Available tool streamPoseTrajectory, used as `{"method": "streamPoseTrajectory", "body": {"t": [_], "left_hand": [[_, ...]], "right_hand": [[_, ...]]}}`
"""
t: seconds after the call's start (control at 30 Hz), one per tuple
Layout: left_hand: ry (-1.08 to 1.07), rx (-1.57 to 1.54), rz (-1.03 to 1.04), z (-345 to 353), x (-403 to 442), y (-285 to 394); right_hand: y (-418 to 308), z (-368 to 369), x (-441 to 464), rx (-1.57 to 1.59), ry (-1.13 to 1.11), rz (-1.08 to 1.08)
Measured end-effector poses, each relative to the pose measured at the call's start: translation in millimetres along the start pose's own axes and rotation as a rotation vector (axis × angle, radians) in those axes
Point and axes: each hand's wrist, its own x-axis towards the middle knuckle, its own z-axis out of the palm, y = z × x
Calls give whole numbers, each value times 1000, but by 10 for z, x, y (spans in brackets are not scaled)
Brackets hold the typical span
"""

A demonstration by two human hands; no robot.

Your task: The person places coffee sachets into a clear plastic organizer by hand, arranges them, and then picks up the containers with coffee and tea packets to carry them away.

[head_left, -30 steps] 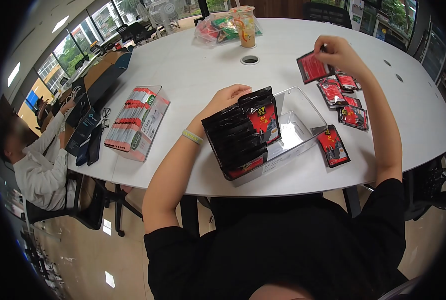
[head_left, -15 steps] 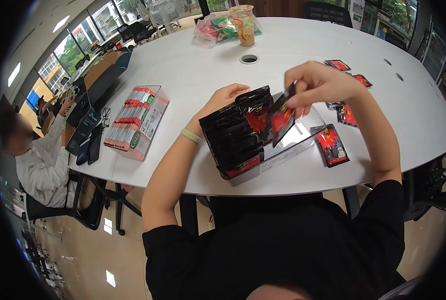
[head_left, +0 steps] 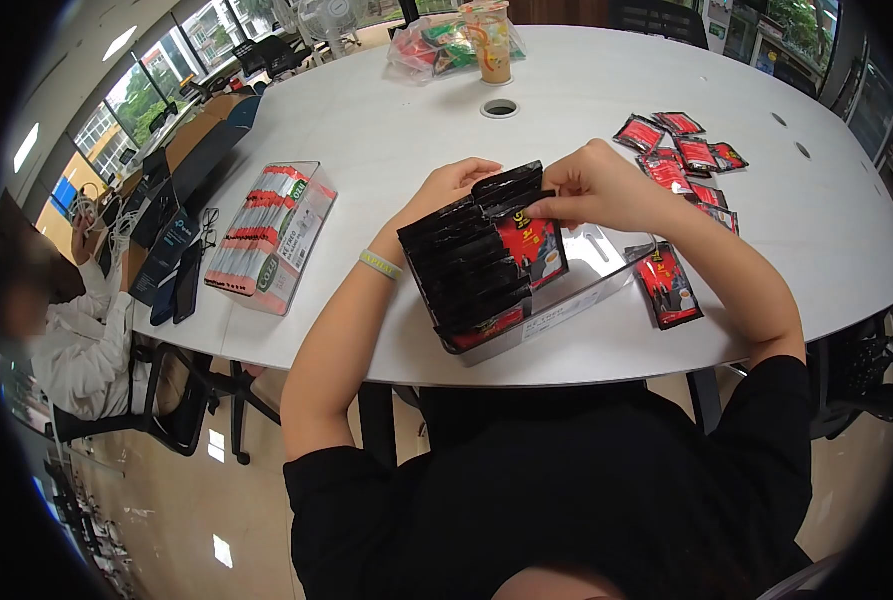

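Observation:
A clear plastic box [head_left: 576, 310] stands tilted to my view near the table's front edge, with a row of black and red packets [head_left: 466, 265] filling its left part. My right hand [head_left: 591, 190] pinches the top of a red and black packet [head_left: 534, 245] at the right end of that row. Behind the box's left side is my left hand [head_left: 456, 185], its fingertips partly hidden by the packets. One packet [head_left: 668, 287] lies just right of the box. Several more packets [head_left: 666, 170] are scattered farther back on the right.
On the white table [head_left: 386, 130], a second clear box [head_left: 273, 240] of red and white sachets stands left. Farther back are a cup [head_left: 493, 50] and a plastic bag [head_left: 431, 50]. A person [head_left: 86, 340] sits left beside an open cardboard box [head_left: 191, 140], handling cables.
My right hand has brought a packet from the right side into the box, against the row. My left hand has stayed beside the box. The seated person has leaned forward.

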Motion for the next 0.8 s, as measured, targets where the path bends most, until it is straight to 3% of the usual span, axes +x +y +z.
{"method": "streamPoseTrajectory", "body": {"t": [0.03, 0.1, 0.2, 0.33, 0.53, 0.7, 0.8], "left_hand": [[-1, 1, 0, -2, -9, 17], [-34, 22, 0, -13, -20, 42], [-15, -8, 20, -3, -16, 18], [-34, -10, 6, -17, -14, 12], [-40, -19, 3, 18, -43, 86], [-25, 63, 72, 33, -65, 112], [-31, 53, 68, 16, -55, 103]], "right_hand": [[11, 9, 4, 1, 2, 0], [36, 25, 8, -332, 41, -60], [55, 3, -5, -466, 69, -159], [47, -66, -23, -455, 9, -123], [-67, -385, -103, -443, 219, -185], [-182, -679, -498, -400, 290, 26], [29, -740, -873, -383, 81, 106]]}}
